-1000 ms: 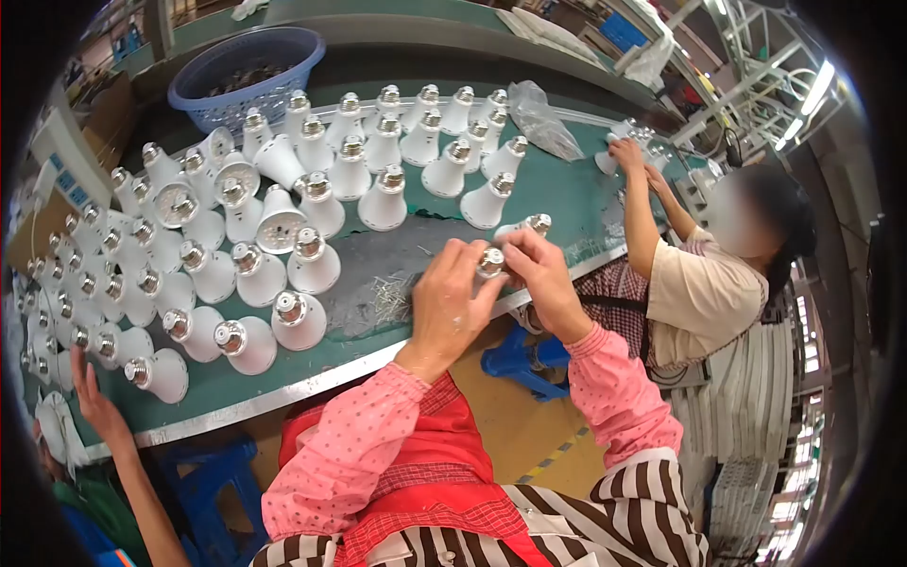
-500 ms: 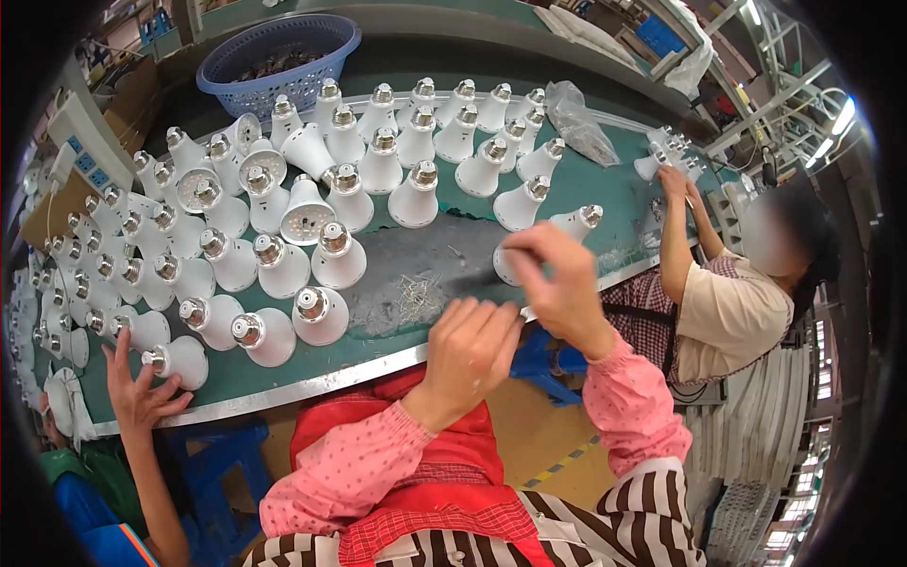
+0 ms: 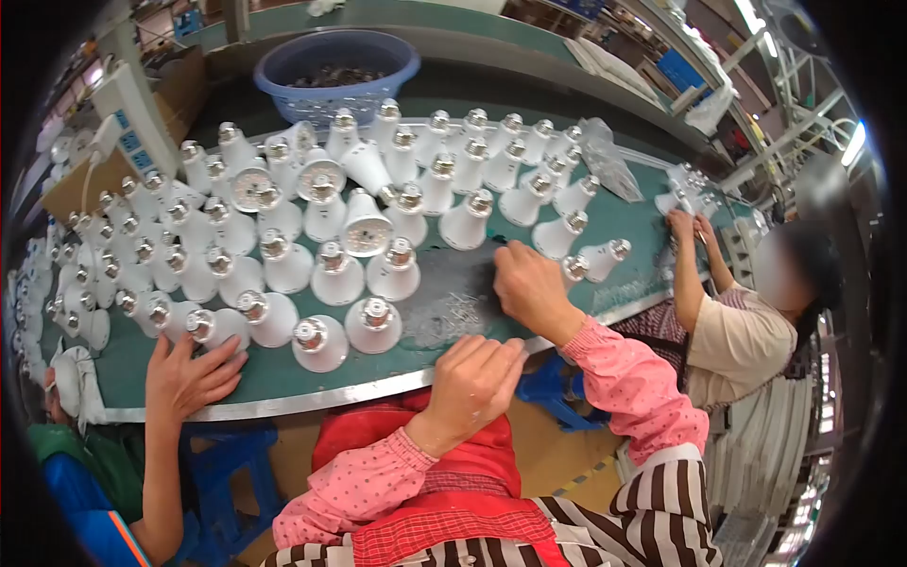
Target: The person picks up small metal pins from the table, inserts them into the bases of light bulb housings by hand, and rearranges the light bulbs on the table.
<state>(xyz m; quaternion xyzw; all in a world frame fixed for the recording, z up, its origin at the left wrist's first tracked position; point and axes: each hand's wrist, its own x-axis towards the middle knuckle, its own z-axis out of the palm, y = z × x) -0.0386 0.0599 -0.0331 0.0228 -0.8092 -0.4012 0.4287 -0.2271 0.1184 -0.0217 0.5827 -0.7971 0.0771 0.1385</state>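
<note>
My left hand is closed just over the front edge of the bench, fingers bent together; whatever it pinches is hidden. Beyond it, my right hand is curled shut over the dark grey patch of the bench, and I cannot make out anything in its fingers. Between and left of the hands lies a loose pile of thin metal pins. White LED bulbs with silver screw caps stand around; the nearest bulb is left of the pins. Another bulb stands partly hidden behind my right hand.
Rows of bulbs cover the bench's left and back. A blue basket of small parts stands behind, beside a clear plastic bag. At left, a co-worker's hand touches a bulb; another co-worker works at right.
My right hand has moved left and its fingers have curled in. The left hand stays closed near the bench edge. The view has shifted, and the left co-worker's hand has moved with a bulb.
</note>
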